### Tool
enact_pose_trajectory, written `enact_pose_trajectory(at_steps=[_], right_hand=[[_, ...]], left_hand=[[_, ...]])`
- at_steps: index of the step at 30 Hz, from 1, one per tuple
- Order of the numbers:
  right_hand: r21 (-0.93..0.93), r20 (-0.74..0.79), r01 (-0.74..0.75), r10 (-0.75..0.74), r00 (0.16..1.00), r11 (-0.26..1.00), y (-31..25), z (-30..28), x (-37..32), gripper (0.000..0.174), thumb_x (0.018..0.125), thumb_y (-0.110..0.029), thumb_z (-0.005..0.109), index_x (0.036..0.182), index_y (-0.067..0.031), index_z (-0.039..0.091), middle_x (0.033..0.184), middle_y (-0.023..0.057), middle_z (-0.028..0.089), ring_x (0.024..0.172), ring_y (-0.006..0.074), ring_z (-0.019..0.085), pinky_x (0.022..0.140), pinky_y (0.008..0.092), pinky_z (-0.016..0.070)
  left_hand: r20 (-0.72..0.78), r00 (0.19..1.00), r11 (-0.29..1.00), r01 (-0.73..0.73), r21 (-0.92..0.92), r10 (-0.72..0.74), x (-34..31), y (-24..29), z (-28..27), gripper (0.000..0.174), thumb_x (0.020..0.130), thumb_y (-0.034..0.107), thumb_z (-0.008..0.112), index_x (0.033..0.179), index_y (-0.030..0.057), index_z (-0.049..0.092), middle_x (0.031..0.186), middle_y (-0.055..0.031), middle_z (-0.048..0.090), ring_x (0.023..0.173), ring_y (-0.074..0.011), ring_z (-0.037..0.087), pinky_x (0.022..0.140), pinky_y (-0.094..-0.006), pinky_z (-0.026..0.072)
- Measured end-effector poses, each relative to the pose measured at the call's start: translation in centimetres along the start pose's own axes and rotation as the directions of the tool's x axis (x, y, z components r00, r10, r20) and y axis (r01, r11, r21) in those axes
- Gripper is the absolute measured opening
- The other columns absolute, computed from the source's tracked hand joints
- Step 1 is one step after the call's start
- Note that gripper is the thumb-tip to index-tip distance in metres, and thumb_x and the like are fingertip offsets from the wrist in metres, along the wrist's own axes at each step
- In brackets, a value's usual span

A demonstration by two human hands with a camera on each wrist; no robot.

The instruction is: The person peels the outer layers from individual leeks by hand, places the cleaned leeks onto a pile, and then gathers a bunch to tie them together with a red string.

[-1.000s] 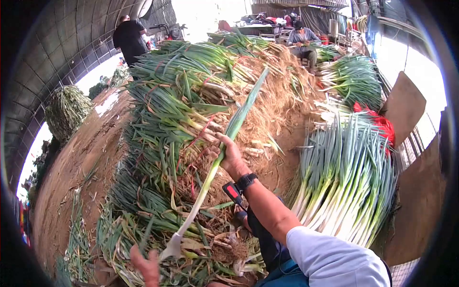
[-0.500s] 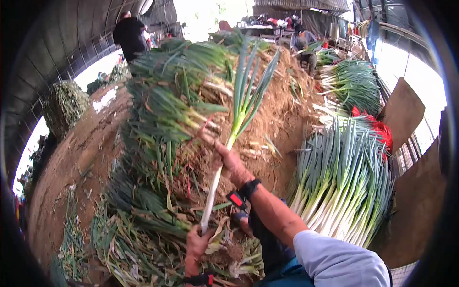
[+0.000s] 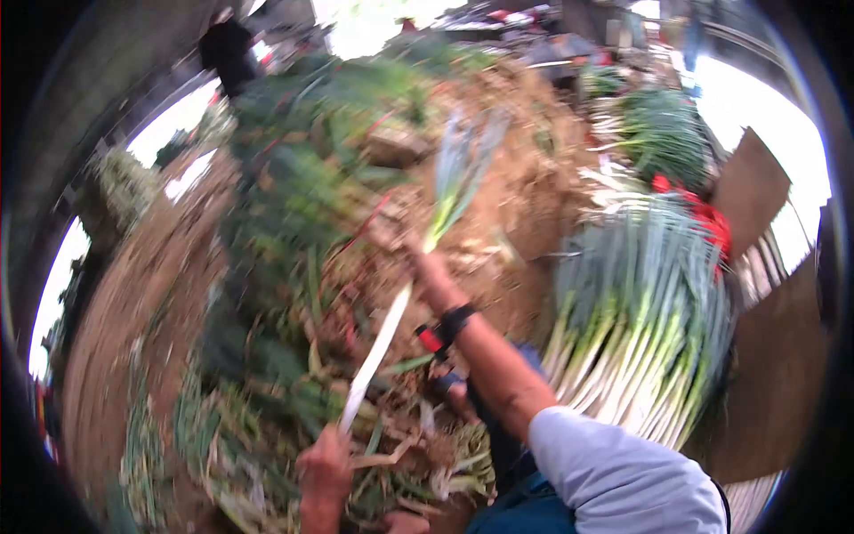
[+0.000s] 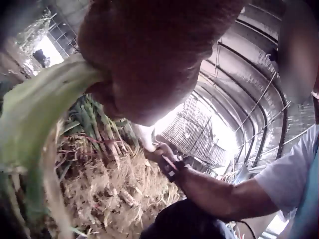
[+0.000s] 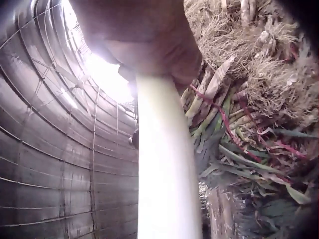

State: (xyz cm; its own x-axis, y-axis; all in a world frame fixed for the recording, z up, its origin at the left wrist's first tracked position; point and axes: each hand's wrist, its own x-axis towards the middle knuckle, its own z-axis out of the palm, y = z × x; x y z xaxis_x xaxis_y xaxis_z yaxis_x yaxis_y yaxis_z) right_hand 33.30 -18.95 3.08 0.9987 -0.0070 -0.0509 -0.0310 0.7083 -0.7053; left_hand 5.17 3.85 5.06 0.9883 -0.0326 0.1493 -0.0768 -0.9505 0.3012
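Note:
A long leek point(image 3: 378, 343) slants across the head view, white shaft down and green leaves up. My right hand point(image 3: 430, 271) grips it where the white turns green. In the right wrist view the bare white shaft point(image 5: 167, 159) comes straight out of the curled right hand point(image 5: 144, 45). At the shaft's lower end is my left hand point(image 3: 325, 467), fingers curled. A broad, pale green leek leaf point(image 4: 45, 107) hangs out of the left hand point(image 4: 154, 55) in the left wrist view. Whether that hand also holds the shaft's end, I cannot tell.
A big heap of untrimmed leeks point(image 3: 294, 205) with earthy roots lies ahead and left. Stripped leaves point(image 3: 240, 463) litter the ground below. At right stands a stack of clean leeks point(image 3: 636, 329), with red cloth point(image 3: 707, 227) behind it. One person point(image 3: 227, 53) stands far left.
My left hand, first open and apart from the leek, came to its lower end, then shifted down and left. The right hand keeps its grip. The leek's leaves have spread apart.

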Motion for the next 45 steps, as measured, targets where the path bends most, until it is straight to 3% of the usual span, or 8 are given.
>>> enact_pose_trajectory(at_steps=[6,8,17,22,28,30,37,45], right_hand=[[0.065,-0.218,-0.237,0.246,0.945,0.969,2.6,-2.7,3.4,0.032,0.089,-0.033,0.069,0.097,-0.0033,0.058,0.068,0.0001,0.053,0.057,0.0127,0.05,0.049,0.0307,0.043],[-0.251,-0.285,-0.059,-0.016,0.958,0.966,3.4,-4.5,4.8,0.023,0.091,-0.028,0.066,0.088,-0.0059,0.06,0.069,0.0026,0.055,0.047,0.014,0.046,0.04,0.0277,0.0388],[0.063,-0.312,0.078,-0.055,0.949,0.995,-1.2,-16.0,11.0,0.025,0.095,-0.029,0.062,0.087,-0.0089,0.049,0.059,-0.0021,0.04,0.047,0.0118,0.038,0.044,0.0302,0.0382],[0.124,-0.276,0.122,-0.084,0.957,0.985,-5.5,-16.6,9.5,0.02,0.095,-0.026,0.062,0.088,-0.0106,0.052,0.06,-0.0028,0.042,0.05,0.0125,0.041,0.048,0.0291,0.0395],[-0.152,-0.148,0.219,-0.242,0.959,0.964,-6.0,-18.0,8.5,0.02,0.091,-0.022,0.064,0.087,-0.0033,0.061,0.075,0.0093,0.062,0.067,0.0226,0.06,0.064,0.0382,0.0518],[0.003,-0.176,0.302,-0.297,0.939,0.953,-9.3,-15.6,4.1,0.023,0.09,-0.024,0.066,0.086,-0.0016,0.06,0.07,0.0093,0.062,0.059,0.0233,0.059,0.059,0.0372,0.0525],[-0.459,0.002,0.51,-0.574,0.819,0.727,-32.6,-32.7,-10.0,0.017,0.087,-0.013,0.065,0.088,-0.0035,0.051,0.073,0.0035,0.053,0.058,0.0182,0.055,0.056,0.0368,0.0578],[-0.73,-0.661,-0.354,-0.475,0.581,0.585,-33.7,-52.1,-33.9,0.024,0.079,-0.014,0.067,0.088,0.0029,0.054,0.07,0.0097,0.056,0.052,0.0192,0.057,0.043,0.0354,0.0514]], left_hand=[[0.398,0.899,0.963,0.079,0.256,-0.18,-0.2,2.7,-3.3,0.039,0.099,0.029,0.052,0.126,0.0011,0.054,0.105,-0.0185,0.066,0.09,-0.0355,0.063,0.08,-0.0445,0.0499],[-0.015,0.996,0.993,-0.082,0.087,0.083,-0.9,1.6,-1.3,0.019,0.095,0.018,0.054,0.079,0.0066,0.052,0.062,-0.0174,0.056,0.057,-0.0374,0.06,0.051,-0.0459,0.0459],[-0.108,0.994,0.964,-0.001,0.268,0.031,-7.1,-6.5,-3.1,0.016,0.094,0.016,0.053,0.084,0.0047,0.058,0.064,-0.018,0.056,0.058,-0.0374,0.059,0.051,-0.0461,0.044],[-0.159,0.683,0.494,0.65,0.577,-0.713,-9.4,-17.8,-6.2,0.081,0.086,0.014,0.069,0.149,-0.0007,0.021,0.148,-0.0226,0.031,0.135,-0.0372,0.033,0.111,-0.051,0.0232],[0.072,0.813,0.78,0.524,0.343,-0.578,0.7,-6.6,-1.7,0.059,0.094,0.014,0.058,0.147,0.004,0.032,0.152,-0.0187,0.028,0.139,-0.0356,0.028,0.115,-0.0492,0.0226],[-0.074,0.966,0.837,-0.175,0.519,0.248,-0.2,-8.9,1.4,0.04,0.1,0.031,0.051,0.128,0.0021,0.056,0.106,-0.019,0.067,0.097,-0.0386,0.062,0.087,-0.0451,0.0493],[0.542,0.71,0.892,0.388,0.233,-0.45,2.5,-3.4,3.9,0.048,0.097,0.013,0.053,0.142,0.0022,0.04,0.139,-0.0212,0.046,0.128,-0.0357,0.046,0.105,-0.0496,0.0432],[0.564,0.766,0.949,0.209,0.235,-0.308,2.7,0.2,7.7,0.045,0.094,0.009,0.055,0.136,-0.0051,0.045,0.134,-0.0253,0.051,0.123,-0.0405,0.049,0.101,-0.0467,0.0422]])
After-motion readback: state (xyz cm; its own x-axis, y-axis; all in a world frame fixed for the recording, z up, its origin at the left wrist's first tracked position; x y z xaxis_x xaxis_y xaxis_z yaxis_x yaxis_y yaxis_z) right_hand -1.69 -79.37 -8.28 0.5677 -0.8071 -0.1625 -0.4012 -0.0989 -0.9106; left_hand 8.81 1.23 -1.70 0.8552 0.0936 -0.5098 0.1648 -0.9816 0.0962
